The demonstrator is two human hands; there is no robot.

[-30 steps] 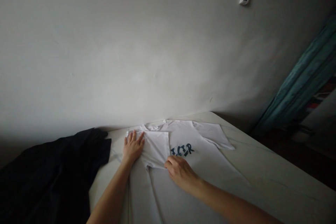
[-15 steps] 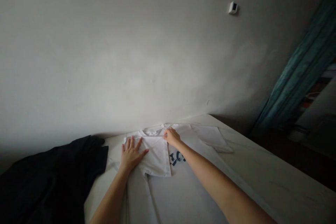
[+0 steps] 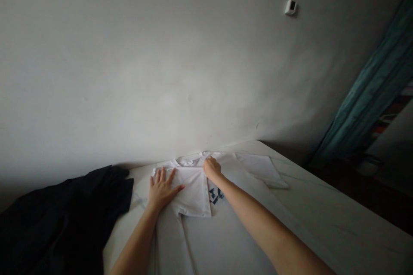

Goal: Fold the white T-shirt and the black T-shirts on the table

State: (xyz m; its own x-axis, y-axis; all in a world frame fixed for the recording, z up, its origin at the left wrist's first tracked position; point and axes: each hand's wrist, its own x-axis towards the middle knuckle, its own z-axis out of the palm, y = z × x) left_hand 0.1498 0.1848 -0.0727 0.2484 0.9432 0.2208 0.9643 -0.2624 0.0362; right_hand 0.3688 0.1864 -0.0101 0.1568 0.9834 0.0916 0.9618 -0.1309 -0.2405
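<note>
A white T-shirt [image 3: 222, 232] with dark lettering lies spread on the table, its collar toward the wall. Its left sleeve is folded inward over the chest and partly covers the lettering. On the folded part near the shoulder, my left hand [image 3: 163, 189] rests flat with its fingers spread. My right hand [image 3: 212, 168] is closed at the upper corner of the folded sleeve, just right of the collar, and pinches the cloth there. The fingertips of that hand are partly hidden. The other sleeve stretches out to the right.
A dark garment [image 3: 71, 206] lies heaped at the left. The pale marbled table [image 3: 322, 215] meets the wall at the back, and its right edge slants toward me. A small white device [image 3: 291, 7] is on the wall; a teal curtain [image 3: 364, 90] hangs at the right.
My right hand has shifted very slightly to the right along with the sleeve corner. The left hand stays in place on the cloth.
</note>
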